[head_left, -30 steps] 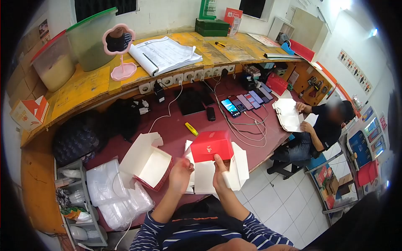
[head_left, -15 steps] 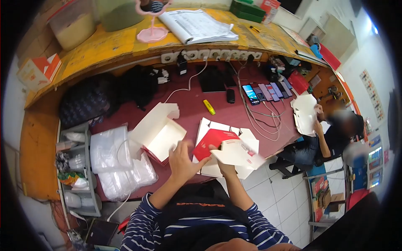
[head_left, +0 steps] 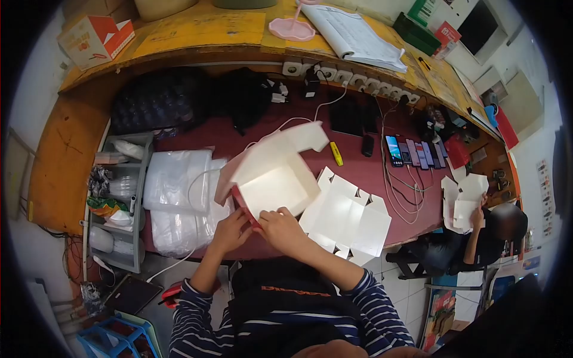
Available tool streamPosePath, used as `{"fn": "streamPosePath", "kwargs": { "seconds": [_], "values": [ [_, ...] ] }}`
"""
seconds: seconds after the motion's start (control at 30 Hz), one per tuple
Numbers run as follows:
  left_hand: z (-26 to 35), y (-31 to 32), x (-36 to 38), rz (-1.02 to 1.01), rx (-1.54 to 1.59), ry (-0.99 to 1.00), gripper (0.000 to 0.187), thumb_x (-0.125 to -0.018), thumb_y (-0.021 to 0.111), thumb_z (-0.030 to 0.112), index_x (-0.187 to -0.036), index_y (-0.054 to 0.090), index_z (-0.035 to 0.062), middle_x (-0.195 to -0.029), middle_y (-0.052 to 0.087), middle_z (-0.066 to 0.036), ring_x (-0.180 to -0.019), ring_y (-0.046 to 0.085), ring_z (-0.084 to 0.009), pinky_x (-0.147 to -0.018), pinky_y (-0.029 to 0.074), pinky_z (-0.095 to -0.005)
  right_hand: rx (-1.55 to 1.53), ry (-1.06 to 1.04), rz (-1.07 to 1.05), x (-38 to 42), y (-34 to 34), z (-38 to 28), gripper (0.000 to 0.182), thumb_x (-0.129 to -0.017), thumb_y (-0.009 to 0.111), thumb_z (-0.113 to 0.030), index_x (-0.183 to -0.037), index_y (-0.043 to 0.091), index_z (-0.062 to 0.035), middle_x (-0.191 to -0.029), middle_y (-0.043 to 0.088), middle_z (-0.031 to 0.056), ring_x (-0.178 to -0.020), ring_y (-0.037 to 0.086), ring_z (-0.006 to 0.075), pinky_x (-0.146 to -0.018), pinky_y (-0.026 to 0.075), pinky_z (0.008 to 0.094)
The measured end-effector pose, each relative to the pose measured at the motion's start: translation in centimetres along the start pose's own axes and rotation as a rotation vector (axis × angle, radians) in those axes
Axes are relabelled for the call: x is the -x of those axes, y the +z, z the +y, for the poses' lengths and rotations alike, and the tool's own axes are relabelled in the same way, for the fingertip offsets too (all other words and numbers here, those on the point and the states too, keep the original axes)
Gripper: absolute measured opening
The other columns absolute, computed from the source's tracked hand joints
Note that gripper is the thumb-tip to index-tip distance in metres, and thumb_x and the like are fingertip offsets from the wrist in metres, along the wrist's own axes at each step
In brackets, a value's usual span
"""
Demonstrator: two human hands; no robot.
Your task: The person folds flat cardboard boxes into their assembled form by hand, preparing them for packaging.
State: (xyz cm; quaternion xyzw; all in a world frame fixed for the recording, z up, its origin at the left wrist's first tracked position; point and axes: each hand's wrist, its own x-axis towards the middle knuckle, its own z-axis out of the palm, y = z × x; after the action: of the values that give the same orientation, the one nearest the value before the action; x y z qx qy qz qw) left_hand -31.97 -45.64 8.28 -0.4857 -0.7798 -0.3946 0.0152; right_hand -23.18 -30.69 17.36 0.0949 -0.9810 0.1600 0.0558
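An open cardboard box [head_left: 276,186], white inside with a red outer edge and a raised lid, stands in front of me on the table. At its near left corner, my left hand [head_left: 231,232] has its fingers closed on the red edge. My right hand [head_left: 280,230] pinches the near wall of the same box, close beside the left hand. Flat, unfolded box blanks [head_left: 346,215] lie white side up to the right of the box, one partly under it. The fingertips are partly hidden by the box wall.
Clear plastic bags [head_left: 179,185] lie at left, beside a grey organizer [head_left: 138,221]. Behind the box are a yellow highlighter [head_left: 336,153] and several phones [head_left: 415,153] with cables. At right, another person [head_left: 486,232] holds a white cardboard blank [head_left: 464,203].
My right hand has let go of the red-and-white cardboard and moved left onto the open box. My left hand has closed on the box edge. The view has swung left.
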Motion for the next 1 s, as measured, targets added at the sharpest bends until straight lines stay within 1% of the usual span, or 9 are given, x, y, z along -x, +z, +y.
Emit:
{"fn": "streamPosePath", "kwargs": {
  "seconds": [0.03, 0.07, 0.17, 0.23, 0.47, 0.63, 0.77, 0.83, 1.0],
  "values": [
    [-1.1, 0.4, 0.4, -0.091, -0.123, -0.002, 0.025, -0.062, 0.065, 0.02, -0.08, 0.057, 0.004, -0.084, 0.053, -0.009, -0.075, 0.056, -0.0256, -0.058, 0.047, -0.0343, -0.002, -0.01, -0.002, -0.8, 0.3, 0.2, 0.021, -0.078, 0.054, -0.023, -0.075, 0.056, -0.002, -0.075, 0.052, 0.0074, -0.072, 0.054, 0.022, -0.071, 0.039, 0.0345],
    [-2.3, 1.1, 0.8, -0.035, -0.207, 0.059, 0.021, -0.059, 0.064, 0.015, -0.077, 0.058, 0.0064, -0.075, 0.054, -0.007, -0.067, 0.056, -0.0246, -0.054, 0.047, -0.0332, -0.045, -0.026, -0.033, -1.5, 0.6, 0.5, 0.021, -0.078, 0.054, -0.022, -0.074, 0.055, -0.0015, -0.075, 0.052, 0.0079, -0.072, 0.054, 0.0228, -0.071, 0.039, 0.0337],
    [-2.4, 0.7, 0.1, 0.004, -0.275, 0.15, 0.017, -0.06, 0.063, 0.011, -0.076, 0.058, 0.0072, -0.073, 0.054, -0.005, -0.062, 0.056, -0.0208, -0.049, 0.046, -0.0301, -0.086, -0.053, -0.074, -2.7, 2.0, 1.8, 0.022, -0.078, 0.054, -0.021, -0.072, 0.055, -0.0007, -0.072, 0.053, 0.0095, -0.068, 0.055, 0.0262, -0.065, 0.043, 0.0342],
    [-1.9, 0.4, -0.4, 0.045, -0.261, 0.214, 0.016, -0.06, 0.062, 0.01, -0.075, 0.059, 0.0075, -0.074, 0.055, -0.005, -0.06, 0.056, -0.0194, -0.048, 0.046, -0.0288, -0.159, 0.098, 0.017, -2.9, 3.0, 2.5, 0.02, -0.075, 0.056, -0.021, -0.069, 0.056, -0.0022, -0.07, 0.053, 0.0103, -0.059, 0.055, 0.0278, -0.056, 0.045, 0.036],
    [-3.0, 1.2, 0.5, 0.132, -0.109, 0.318, 0.016, -0.056, 0.065, 0.01, -0.071, 0.06, 0.0085, -0.074, 0.058, -0.003, -0.051, 0.054, -0.0179, -0.045, 0.045, -0.0281, -0.001, 0.128, 0.055, -2.3, 3.7, 1.2, 0.019, -0.073, 0.058, -0.021, -0.064, 0.056, -0.0042, -0.068, 0.052, 0.0076, -0.057, 0.056, 0.025, -0.052, 0.046, 0.0339],
    [-2.2, 0.6, 0.3, 0.117, -0.128, 0.288, 0.014, -0.056, 0.066, 0.01, -0.069, 0.06, 0.0089, -0.072, 0.059, -0.002, -0.05, 0.054, -0.0168, -0.045, 0.044, -0.0273, 0.034, 0.109, -0.109, -2.1, 2.2, 1.2, 0.018, -0.073, 0.058, -0.022, -0.068, 0.057, -0.0053, -0.068, 0.052, 0.0071, -0.058, 0.057, 0.023, -0.053, 0.046, 0.0338],
    [-2.1, 1.3, 0.4, 0.126, -0.191, 0.277, 0.013, -0.059, 0.065, 0.01, -0.07, 0.061, 0.0089, -0.072, 0.059, -0.002, -0.05, 0.054, -0.0161, -0.044, 0.043, -0.0265, 0.035, 0.094, -0.112, -1.4, 2.5, 1.4, 0.019, -0.073, 0.059, -0.023, -0.069, 0.057, -0.0052, -0.069, 0.053, 0.007, -0.058, 0.057, 0.0234, -0.056, 0.045, 0.0335],
    [-1.8, 1.6, 0.3, 0.127, -0.185, 0.273, 0.011, -0.059, 0.063, 0.01, -0.07, 0.061, 0.009, -0.073, 0.058, 0.0, -0.051, 0.053, -0.0146, -0.045, 0.043, -0.0261, 0.038, 0.107, 0.026, -1.2, 3.2, 1.6, 0.017, -0.069, 0.063, -0.02, -0.067, 0.056, -0.0041, -0.067, 0.051, 0.0067, -0.054, 0.054, 0.0256, -0.054, 0.044, 0.0336],
    [-1.9, 1.3, 0.0, 0.087, -0.167, 0.275, 0.01, -0.06, 0.061, 0.009, -0.07, 0.059, 0.0091, -0.072, 0.056, 0.001, -0.054, 0.053, -0.0132, -0.047, 0.043, -0.026, 0.072, 0.115, 0.039, -1.0, 4.9, 2.1, 0.014, -0.071, 0.059, -0.018, -0.067, 0.055, -0.0043, -0.067, 0.051, 0.0077, -0.054, 0.053, 0.0253, -0.054, 0.044, 0.0341]
  ]
}}
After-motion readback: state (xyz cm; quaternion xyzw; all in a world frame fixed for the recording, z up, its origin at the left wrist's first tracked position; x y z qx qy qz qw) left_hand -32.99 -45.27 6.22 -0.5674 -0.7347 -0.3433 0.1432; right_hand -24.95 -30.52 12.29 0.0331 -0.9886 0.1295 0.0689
